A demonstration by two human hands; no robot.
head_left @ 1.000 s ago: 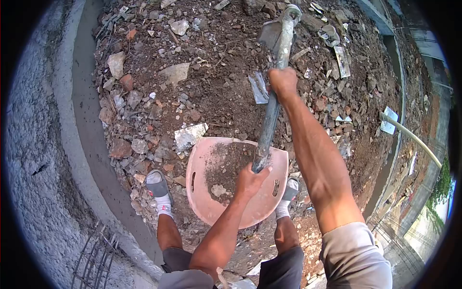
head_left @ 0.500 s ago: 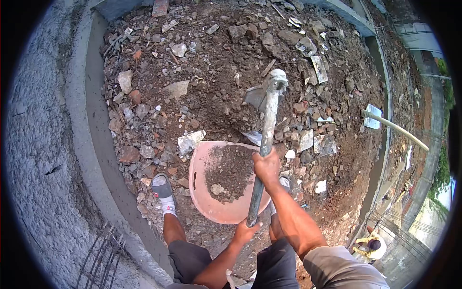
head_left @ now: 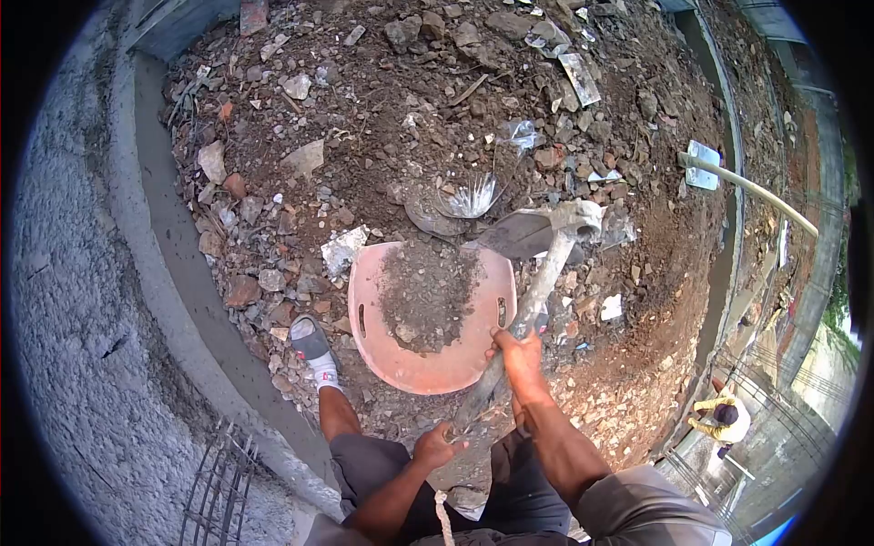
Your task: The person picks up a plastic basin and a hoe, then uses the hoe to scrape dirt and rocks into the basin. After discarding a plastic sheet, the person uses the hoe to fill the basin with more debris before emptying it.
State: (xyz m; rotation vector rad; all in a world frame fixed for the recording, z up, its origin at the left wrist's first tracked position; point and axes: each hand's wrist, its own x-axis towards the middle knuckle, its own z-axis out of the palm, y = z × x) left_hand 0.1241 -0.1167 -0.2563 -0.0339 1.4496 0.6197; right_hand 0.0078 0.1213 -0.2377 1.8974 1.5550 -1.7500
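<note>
My right hand (head_left: 521,360) is wrapped round the middle of a hoe handle (head_left: 546,278). Lower down, near the butt end, my left hand (head_left: 438,447) grips the same handle. The hoe's dirt-caked blade (head_left: 519,235) reaches left over the far right rim of a shallow pink pan (head_left: 423,375). Loose dark soil (head_left: 423,296) covers much of the pan's inside and spreads past its far edge. A clear plastic scrap (head_left: 473,197) lies in the dirt just beyond the pan. My sandalled left foot (head_left: 309,338) stands beside the pan.
Broken stone, brick bits and soil (head_left: 364,136) cover the ground. A concrete beam (head_left: 173,246) runs along the left, with rebar (head_left: 218,491) beyond. On the right lies a shovel (head_left: 751,187) with a long handle. A person (head_left: 722,419) crouches at the lower right.
The hoe head has come down and nearer, swinging right, to the pan's far edge. Soil now reaches over that edge. Both hands have stayed on the handle; the view has shifted a little.
</note>
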